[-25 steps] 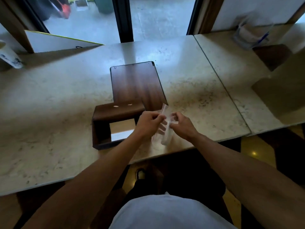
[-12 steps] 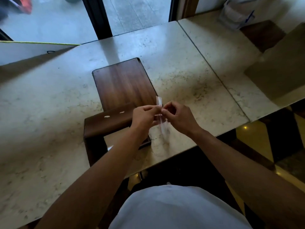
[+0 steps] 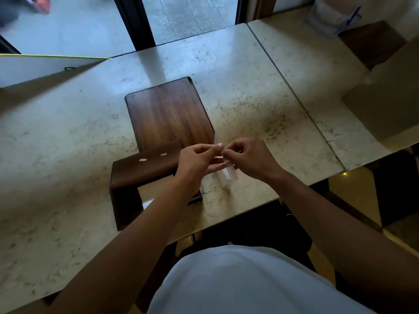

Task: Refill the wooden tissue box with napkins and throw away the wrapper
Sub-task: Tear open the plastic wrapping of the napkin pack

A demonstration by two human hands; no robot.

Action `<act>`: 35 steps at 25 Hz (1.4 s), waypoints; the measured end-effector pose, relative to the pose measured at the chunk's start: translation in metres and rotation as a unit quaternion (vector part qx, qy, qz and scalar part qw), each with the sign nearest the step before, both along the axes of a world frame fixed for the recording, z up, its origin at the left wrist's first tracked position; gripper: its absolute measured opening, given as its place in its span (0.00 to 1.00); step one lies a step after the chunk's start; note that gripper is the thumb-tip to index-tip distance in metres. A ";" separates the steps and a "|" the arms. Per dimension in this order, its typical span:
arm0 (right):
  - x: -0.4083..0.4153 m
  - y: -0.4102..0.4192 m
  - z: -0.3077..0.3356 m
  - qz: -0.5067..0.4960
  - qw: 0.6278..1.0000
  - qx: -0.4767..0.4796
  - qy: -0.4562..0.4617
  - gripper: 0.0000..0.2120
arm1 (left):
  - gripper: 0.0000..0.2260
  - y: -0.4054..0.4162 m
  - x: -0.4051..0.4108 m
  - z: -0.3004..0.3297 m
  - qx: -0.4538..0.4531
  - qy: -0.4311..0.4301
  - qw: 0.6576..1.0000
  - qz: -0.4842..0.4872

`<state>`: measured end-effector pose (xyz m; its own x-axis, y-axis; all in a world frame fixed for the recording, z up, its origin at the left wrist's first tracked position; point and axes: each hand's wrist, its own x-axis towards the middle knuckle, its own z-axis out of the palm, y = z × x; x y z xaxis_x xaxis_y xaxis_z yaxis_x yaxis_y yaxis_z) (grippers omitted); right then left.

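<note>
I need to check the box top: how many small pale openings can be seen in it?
2. Both are on the near strip of the wooden tissue box: one opening toward the left, the other right of it, near the left hand. The hand may hide more.

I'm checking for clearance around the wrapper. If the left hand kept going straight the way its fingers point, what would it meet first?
The left hand points right, and its fingers nearly meet the right hand over the clear wrapper. It would likely hit that hand first, though depth is unclear.
</note>
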<state>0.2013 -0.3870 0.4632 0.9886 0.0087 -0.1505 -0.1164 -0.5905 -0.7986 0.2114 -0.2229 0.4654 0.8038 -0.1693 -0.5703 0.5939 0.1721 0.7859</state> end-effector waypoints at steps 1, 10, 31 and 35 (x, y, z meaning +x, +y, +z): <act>0.001 -0.002 0.001 0.004 1.000 0.020 0.019 0.08 | 0.12 0.000 -0.001 0.000 0.012 -0.007 1.000 -0.005; 0.013 -0.016 0.005 0.040 0.984 0.117 0.126 0.08 | 0.09 -0.004 -0.001 0.002 0.101 -0.073 0.992 -0.030; 0.017 -0.023 -0.002 0.064 0.942 0.244 0.223 0.05 | 0.06 0.007 0.011 0.003 0.142 -0.081 0.978 -0.131; 0.020 -0.018 -0.003 0.058 0.959 0.194 0.201 0.06 | 0.07 0.007 0.017 0.002 0.193 -0.087 0.961 -0.177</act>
<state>0.2210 -0.4055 0.4602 0.8409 0.2466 -0.4818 -0.4121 -0.2854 -0.8653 0.2282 -0.2157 0.4670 0.8235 -0.2528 -0.5078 0.4151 -0.3417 0.8432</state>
